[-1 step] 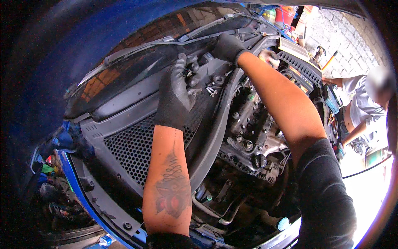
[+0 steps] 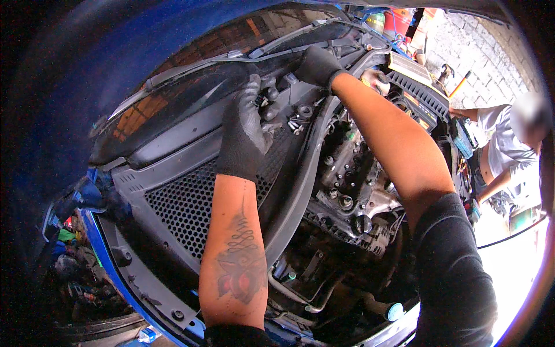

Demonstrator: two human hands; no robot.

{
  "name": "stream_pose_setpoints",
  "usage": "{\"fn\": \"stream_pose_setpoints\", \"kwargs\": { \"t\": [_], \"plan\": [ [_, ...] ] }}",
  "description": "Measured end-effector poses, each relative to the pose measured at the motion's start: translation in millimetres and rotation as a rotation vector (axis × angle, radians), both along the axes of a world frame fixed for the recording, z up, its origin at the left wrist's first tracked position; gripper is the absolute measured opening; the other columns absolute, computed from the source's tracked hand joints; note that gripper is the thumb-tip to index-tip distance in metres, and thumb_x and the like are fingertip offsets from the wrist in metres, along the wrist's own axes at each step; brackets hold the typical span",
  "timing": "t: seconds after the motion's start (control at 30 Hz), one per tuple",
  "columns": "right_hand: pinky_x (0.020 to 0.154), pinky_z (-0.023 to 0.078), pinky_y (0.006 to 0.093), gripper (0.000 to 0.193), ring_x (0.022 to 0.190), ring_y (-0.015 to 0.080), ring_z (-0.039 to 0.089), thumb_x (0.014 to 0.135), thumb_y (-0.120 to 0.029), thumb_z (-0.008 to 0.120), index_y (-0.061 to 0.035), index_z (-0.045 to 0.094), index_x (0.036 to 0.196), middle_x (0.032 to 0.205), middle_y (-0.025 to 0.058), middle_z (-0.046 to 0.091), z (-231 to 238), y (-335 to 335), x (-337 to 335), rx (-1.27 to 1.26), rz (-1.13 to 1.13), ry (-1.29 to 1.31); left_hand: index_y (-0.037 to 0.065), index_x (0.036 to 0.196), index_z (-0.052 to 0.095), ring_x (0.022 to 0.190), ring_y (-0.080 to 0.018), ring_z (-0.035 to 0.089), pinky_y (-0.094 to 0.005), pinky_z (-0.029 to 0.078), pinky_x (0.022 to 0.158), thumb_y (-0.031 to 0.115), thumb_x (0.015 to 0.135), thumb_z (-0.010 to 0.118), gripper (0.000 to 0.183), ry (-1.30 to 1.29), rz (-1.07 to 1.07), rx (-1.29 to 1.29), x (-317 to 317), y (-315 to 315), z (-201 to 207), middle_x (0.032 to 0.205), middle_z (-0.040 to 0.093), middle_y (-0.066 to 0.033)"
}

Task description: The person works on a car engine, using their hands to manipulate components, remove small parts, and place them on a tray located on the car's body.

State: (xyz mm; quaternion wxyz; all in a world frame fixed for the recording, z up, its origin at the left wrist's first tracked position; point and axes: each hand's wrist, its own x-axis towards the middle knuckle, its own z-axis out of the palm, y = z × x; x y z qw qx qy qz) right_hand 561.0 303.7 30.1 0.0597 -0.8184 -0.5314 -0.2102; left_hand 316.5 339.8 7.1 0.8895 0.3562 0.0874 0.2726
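Note:
My left hand [image 2: 243, 130], in a dark grey glove, is over the black plastic cowl panel [image 2: 130, 179] below the windshield. Its fingers curl inward, and a small dark thing seems to sit among them, too shaded to name. Just right of its fingertips, several loose silver bolts [image 2: 296, 125] lie on the cowl beside a round black ring-like part [image 2: 303, 110]. My right hand [image 2: 319, 66], gloved in black, is farther up, against the cowl near the windshield's lower edge. The back of the glove hides its fingers and anything in them.
Right of the cowl's rubber seal [image 2: 306, 182] lies the exposed engine [image 2: 352, 173] with its black oil cap [image 2: 363, 224]. An open air filter housing [image 2: 419, 92] is beyond my right forearm. At the far right, a person [image 2: 503, 141] in a light shirt leans toward the car.

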Motion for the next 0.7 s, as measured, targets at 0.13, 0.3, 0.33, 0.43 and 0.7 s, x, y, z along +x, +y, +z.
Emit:
{"fn": "stream_pose_setpoints", "kwargs": {
  "t": [0.13, 0.3, 0.33, 0.43, 0.7],
  "plan": [
    [0.072, 0.055, 0.0452, 0.028, 0.079, 0.0371, 0.069, 0.08, -0.035, 0.067, -0.0079, 0.074, 0.087, 0.084, 0.0197, 0.07, -5.2, -7.7, -12.2, 0.164, -0.045, 0.122, 0.009, 0.094, 0.062, 0.053, -0.0077, 0.041, -0.0218, 0.031, 0.045, 0.037, 0.101, 0.053, 0.029, 0.032, 0.043, 0.002, 1.3, 2.4, -3.6, 0.073, 0.055, 0.0017],
    [0.07, 0.054, 0.0409, 0.031, 0.074, 0.0303, 0.07, 0.081, -0.037, 0.072, -0.0076, 0.075, 0.087, 0.08, 0.0153, 0.071, -9.6, -27.8, -7.4, 0.348, 0.153, 0.27, 0.01, 0.095, 0.061, 0.053, -0.0072, 0.041, -0.022, 0.031, 0.045, 0.035, 0.1, 0.053, 0.028, 0.032, 0.025, -0.02, 1.2, 0.1, -1.0, 0.074, 0.056, 0.001],
    [0.069, 0.054, 0.04, 0.029, 0.073, 0.029, 0.07, 0.08, -0.035, 0.073, -0.0074, 0.075, 0.086, 0.078, 0.0146, 0.071, -6.7, -29.6, -7.9, 0.358, 0.15, 0.285, 0.01, 0.097, 0.059, 0.051, -0.0067, 0.041, -0.0205, 0.029, 0.041, 0.035, 0.101, 0.052, 0.026, 0.013, 0.006, -0.037, 1.3, 0.5, -0.3, 0.075, 0.055, 0.0004],
    [0.069, 0.054, 0.0386, 0.023, 0.07, 0.0252, 0.068, 0.078, -0.027, 0.075, -0.0053, 0.074, 0.087, 0.076, 0.0116, 0.071, 1.4, -32.8, -9.3, 0.309, 0.2, 0.285, 0.01, 0.1, 0.057, 0.05, -0.0059, 0.042, -0.0179, 0.027, 0.036, 0.034, 0.101, 0.05, 0.026, -0.05, -0.085, -0.066, 1.6, 6.3, -4.7, 0.076, 0.055, -0.0007],
    [0.077, 0.054, 0.0372, 0.019, 0.079, 0.0219, 0.067, 0.074, -0.013, 0.07, -0.004, 0.071, 0.091, 0.086, 0.0059, 0.073, -23.3, -23.6, 69.5, 0.268, 0.53, -0.217, 0.008, 0.1, 0.058, 0.051, -0.0048, 0.041, -0.0166, 0.026, 0.036, 0.034, 0.102, 0.049, 0.027, -0.041, -0.182, -0.061, 10.5, 1.4, -12.5, 0.08, 0.055, -0.001]
  ]
}}
